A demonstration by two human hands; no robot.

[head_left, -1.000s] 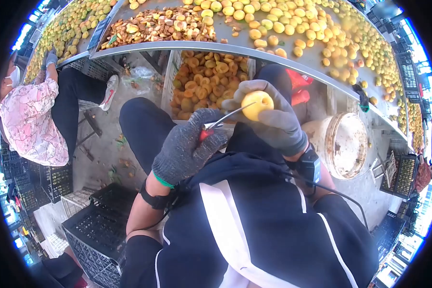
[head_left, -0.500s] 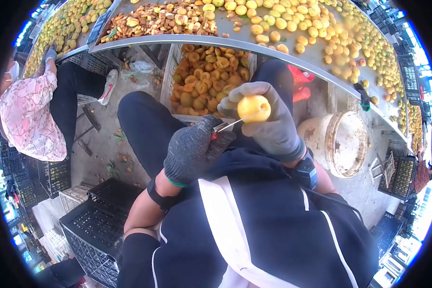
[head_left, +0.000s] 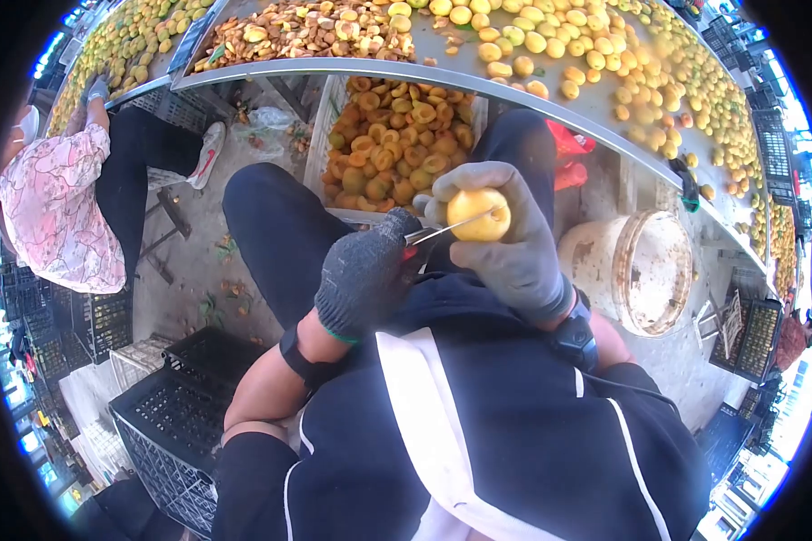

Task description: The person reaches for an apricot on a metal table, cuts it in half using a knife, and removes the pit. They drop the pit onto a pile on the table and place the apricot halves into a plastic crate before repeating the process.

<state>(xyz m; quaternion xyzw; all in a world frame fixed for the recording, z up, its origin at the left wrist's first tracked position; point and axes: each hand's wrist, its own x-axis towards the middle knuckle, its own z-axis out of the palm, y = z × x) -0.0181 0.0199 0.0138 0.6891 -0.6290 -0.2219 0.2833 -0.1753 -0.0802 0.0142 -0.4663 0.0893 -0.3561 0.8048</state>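
Observation:
My left hand, in a dark grey knit glove, is closed around the red handle of a small knife. Its thin blade reaches right and lies across the front of a yellow apricot. My right hand, in a lighter grey glove, grips that apricot from behind and below, with the fruit's small stem hollow facing up. Below the hands' level, between my knees, a crate holds many halved, pitted apricots.
A metal table runs across the front, bearing whole apricots and a heap of pits. A stained white bucket stands at right, a black crate at lower left. Another person sits at left.
The knife blade has shifted higher over the apricot, towards its stem hollow. My right hand has turned the fruit slightly, and both hands stay close together.

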